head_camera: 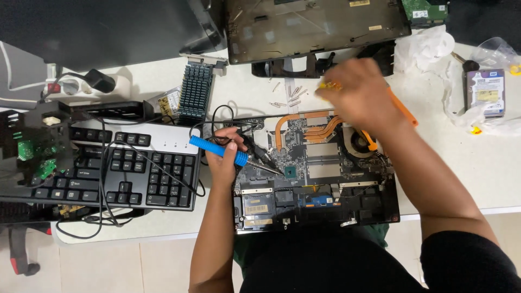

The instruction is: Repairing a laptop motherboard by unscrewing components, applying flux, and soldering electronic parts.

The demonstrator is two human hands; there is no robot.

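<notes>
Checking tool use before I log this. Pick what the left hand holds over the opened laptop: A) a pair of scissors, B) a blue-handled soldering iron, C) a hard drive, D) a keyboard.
B: the left hand grips a blue-handled soldering iron, its tip toward the laptop board.

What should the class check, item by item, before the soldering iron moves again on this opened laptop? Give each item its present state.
1. Left hand grips the iron by its blue handle: ok.
2. Tip rests on the board, near the chip: ok.
3. Iron's cord lies clear of the keyboard: not ok, it crosses the keys.
4. Right hand steady: cannot tell, blurred.
5. Loose screws off the board: ok.
</notes>
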